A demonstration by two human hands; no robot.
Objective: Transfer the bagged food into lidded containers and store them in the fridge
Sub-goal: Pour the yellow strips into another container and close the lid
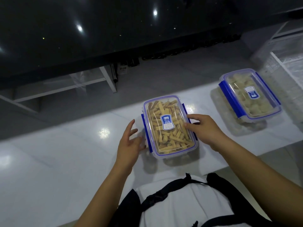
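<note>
A clear lidded container (168,136) with blue clips, full of tan stick-shaped food, sits in the middle of the white counter (57,161). My left hand (130,141) hovers at its left side, fingers spread and relaxed, close to the left blue clip. My right hand (203,128) rests on the container's right edge, with fingertips touching the lid and the right clip. A second lidded container (249,95) holding pale round pieces stands to the far right, away from both hands.
The counter's far edge runs diagonally behind the containers, with a grey floor below and a white frame shelf (68,84) under a dark glossy surface (98,30). Black straps cross my white shirt (180,199) at the bottom.
</note>
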